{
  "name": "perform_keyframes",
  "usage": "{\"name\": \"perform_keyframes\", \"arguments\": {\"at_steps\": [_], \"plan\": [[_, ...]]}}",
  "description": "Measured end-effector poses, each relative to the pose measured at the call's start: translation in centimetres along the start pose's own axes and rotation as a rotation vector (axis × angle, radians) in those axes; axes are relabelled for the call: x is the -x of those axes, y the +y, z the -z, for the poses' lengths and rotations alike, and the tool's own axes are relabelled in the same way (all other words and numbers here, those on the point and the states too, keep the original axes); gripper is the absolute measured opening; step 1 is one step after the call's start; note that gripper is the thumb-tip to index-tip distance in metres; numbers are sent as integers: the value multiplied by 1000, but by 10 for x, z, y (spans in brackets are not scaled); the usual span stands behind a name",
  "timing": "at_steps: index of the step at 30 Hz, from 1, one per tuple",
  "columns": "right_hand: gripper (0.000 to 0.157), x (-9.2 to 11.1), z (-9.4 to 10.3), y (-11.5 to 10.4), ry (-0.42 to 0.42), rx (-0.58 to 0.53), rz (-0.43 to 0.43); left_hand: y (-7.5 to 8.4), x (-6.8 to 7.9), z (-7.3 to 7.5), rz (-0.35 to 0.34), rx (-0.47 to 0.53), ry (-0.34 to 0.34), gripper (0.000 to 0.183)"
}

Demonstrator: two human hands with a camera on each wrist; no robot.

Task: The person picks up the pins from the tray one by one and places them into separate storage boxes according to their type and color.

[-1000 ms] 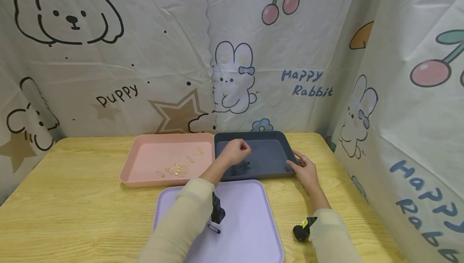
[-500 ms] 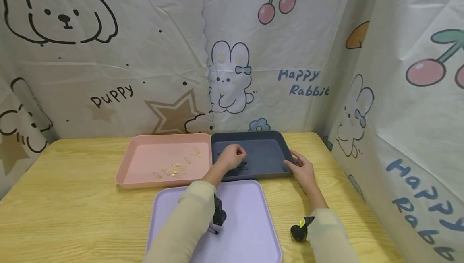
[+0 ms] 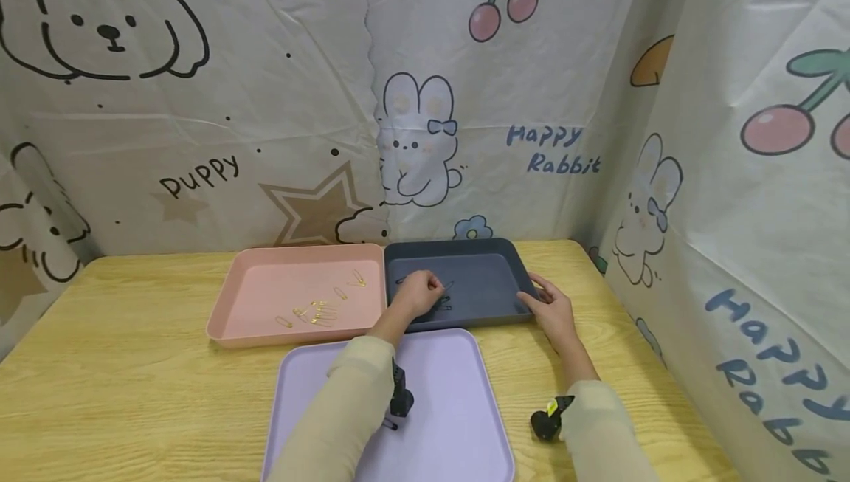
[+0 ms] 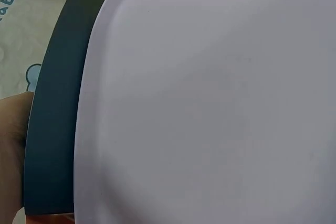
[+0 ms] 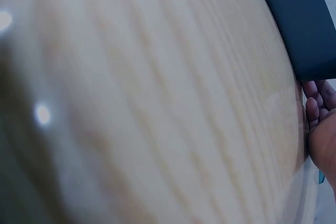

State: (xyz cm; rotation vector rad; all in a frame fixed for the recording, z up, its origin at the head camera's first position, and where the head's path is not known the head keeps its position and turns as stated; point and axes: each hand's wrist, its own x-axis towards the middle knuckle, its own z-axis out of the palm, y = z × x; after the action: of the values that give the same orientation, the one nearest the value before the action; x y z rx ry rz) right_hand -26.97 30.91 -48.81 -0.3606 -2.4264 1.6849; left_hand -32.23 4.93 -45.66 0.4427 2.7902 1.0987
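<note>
In the head view my left hand [image 3: 416,294] is over the left part of the dark grey tray [image 3: 494,275], thumb and fingertips together. They pinch a thin dark safety pin [image 3: 448,286], seen only faintly. Below it, several black safety pins [image 3: 446,305] lie in the tray, partly hidden by the hand. My right hand [image 3: 555,315] grips the tray's right edge, thumb at the rim and fingers outside. The right wrist view shows its curled fingers [image 5: 313,109] by the tray's corner.
A pink tray [image 3: 265,275] with several gold safety pins [image 3: 319,312] adjoins the dark tray's left side. In front lies a lilac tray [image 3: 458,408], with a dark safety pin [image 3: 389,425] partly behind the left wrist camera. Printed cloth hangs behind and at the sides.
My left hand has come down and toward me over the dark tray, the pinched safety pin moving with it. My right hand keeps its grip on the edge. The head view has shifted slightly.
</note>
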Motion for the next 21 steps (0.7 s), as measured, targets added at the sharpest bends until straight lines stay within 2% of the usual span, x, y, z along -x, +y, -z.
{"name": "perform_keyframes", "arguments": {"at_steps": [14,21], "plan": [[56,2,0,-1,-5,-12,-9,-5,-3,-4,25,-5,10,10],[55,2,1,-3,1,9,-18,0,-2,2,29,16,-8,12]]}}
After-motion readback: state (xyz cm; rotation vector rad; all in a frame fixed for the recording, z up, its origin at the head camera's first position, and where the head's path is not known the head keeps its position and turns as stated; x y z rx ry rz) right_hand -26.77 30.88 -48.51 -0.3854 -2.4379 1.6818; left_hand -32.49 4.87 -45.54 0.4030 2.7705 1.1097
